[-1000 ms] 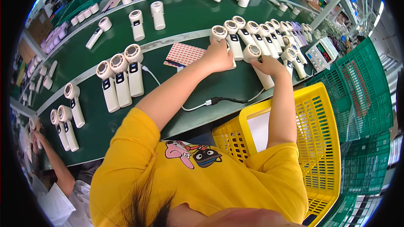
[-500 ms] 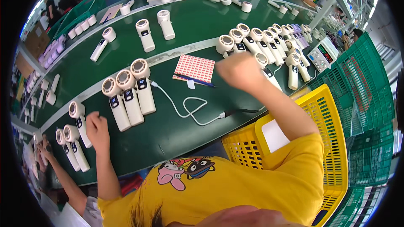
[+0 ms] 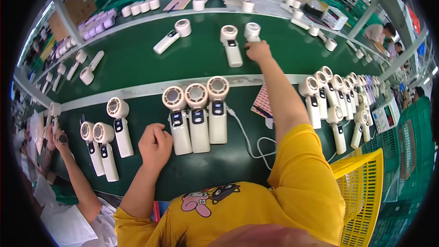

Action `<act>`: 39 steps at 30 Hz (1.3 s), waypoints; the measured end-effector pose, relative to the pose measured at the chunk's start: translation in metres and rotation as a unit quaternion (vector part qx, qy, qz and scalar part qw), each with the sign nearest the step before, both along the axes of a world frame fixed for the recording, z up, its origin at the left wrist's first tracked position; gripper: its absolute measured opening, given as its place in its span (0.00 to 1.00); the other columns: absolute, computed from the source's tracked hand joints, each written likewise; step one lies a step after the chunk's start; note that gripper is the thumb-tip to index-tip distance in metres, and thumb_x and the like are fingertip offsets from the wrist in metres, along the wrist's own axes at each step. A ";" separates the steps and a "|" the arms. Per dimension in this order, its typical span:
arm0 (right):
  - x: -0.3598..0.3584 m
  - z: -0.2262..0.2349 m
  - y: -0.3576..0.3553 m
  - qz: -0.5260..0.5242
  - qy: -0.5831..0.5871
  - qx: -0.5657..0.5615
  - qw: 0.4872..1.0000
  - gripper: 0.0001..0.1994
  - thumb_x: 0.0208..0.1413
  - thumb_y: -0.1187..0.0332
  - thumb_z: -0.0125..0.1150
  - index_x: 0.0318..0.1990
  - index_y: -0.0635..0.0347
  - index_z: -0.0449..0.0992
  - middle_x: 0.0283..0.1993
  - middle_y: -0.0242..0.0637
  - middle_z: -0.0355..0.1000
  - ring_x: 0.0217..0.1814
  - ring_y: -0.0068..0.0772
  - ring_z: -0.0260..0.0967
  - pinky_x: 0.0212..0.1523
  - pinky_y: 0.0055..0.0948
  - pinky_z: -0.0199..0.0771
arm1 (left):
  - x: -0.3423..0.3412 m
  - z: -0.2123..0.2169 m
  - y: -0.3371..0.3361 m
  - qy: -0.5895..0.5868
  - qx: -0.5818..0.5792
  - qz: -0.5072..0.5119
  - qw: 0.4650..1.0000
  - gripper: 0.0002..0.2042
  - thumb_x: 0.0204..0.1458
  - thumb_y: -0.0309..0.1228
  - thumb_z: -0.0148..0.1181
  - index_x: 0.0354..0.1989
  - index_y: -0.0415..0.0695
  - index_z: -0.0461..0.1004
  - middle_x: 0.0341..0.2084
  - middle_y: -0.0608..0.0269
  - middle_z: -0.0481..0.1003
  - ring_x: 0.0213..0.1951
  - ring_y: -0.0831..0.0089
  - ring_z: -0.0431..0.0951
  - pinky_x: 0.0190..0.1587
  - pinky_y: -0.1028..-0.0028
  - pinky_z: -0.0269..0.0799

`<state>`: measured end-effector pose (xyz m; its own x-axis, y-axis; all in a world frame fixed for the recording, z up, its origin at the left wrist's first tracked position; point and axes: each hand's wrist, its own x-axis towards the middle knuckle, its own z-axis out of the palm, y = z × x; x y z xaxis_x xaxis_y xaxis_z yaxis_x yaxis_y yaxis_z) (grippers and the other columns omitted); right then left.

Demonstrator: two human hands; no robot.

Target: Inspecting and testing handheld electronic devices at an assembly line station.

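My right hand (image 3: 259, 51) reaches far forward onto the green belt, its fingers closed round the handle of a white handheld fan (image 3: 252, 30). Only the fan's round head shows; the hand covers the handle. Just left of it lies another white handheld fan (image 3: 233, 55) with a dark display. My left hand (image 3: 155, 142) is curled into a loose fist on the near table, with nothing visible in it. It rests beside three upright-looking fans (image 3: 198, 128) lying side by side with lit displays. A white charging cable (image 3: 247, 139) is plugged into the rightmost of these.
Several fans (image 3: 336, 89) crowd the table at right, before a power supply (image 3: 386, 115). A patterned red-and-white sheet (image 3: 262, 103) lies partly under my right arm. A yellow basket (image 3: 361, 192) stands at lower right. A co-worker's hand (image 3: 58, 139) is at far left.
My right hand has moved from above the near table's right side forward to the fan on the belt and closed on it. The whole view has shifted; my left hand stays curled.
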<state>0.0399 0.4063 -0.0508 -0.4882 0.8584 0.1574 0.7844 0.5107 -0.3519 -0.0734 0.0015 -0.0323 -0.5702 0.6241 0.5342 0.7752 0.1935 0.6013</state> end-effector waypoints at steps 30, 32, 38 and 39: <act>0.068 0.117 -0.122 0.076 0.546 -0.359 0.753 0.26 0.45 0.60 0.56 0.50 0.65 0.61 0.38 0.47 0.66 0.37 0.40 0.68 0.34 0.30 0.70 | -0.066 0.018 -0.011 -0.084 0.106 0.224 0.965 0.10 0.43 0.28 0.51 0.30 0.31 0.66 0.24 0.47 0.67 0.29 0.57 0.68 0.34 0.68 0.66; 0.050 0.117 -0.176 0.193 0.580 -0.470 0.636 0.27 0.46 0.62 0.54 0.53 0.66 0.57 0.40 0.52 0.67 0.39 0.44 0.69 0.38 0.34 0.71 | -0.037 0.030 -0.002 -0.139 0.118 0.059 0.981 0.10 0.44 0.30 0.52 0.27 0.33 0.65 0.22 0.49 0.67 0.27 0.62 0.66 0.30 0.70 0.64; 0.035 0.075 -0.289 0.236 0.583 -0.459 0.627 0.24 0.45 0.68 0.53 0.50 0.72 0.61 0.42 0.47 0.68 0.38 0.36 0.66 0.39 0.28 0.66 | 0.053 0.065 0.040 -0.358 0.030 -0.242 0.901 0.13 0.48 0.34 0.49 0.34 0.34 0.65 0.25 0.53 0.68 0.28 0.72 0.68 0.29 0.75 0.64; 0.041 0.071 -0.286 0.233 0.590 -0.453 0.626 0.24 0.45 0.68 0.53 0.50 0.72 0.61 0.42 0.47 0.68 0.38 0.36 0.66 0.39 0.28 0.66 | 0.055 0.061 0.043 -0.385 0.033 -0.224 0.895 0.15 0.49 0.35 0.48 0.39 0.35 0.64 0.29 0.53 0.68 0.29 0.72 0.68 0.30 0.75 0.65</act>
<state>0.0813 0.1207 0.0206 -0.7211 0.6642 0.1972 -0.4558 -0.2403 -0.8570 -0.0187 0.0447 0.0283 -0.4864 0.8632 0.1355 0.1177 -0.0890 0.9891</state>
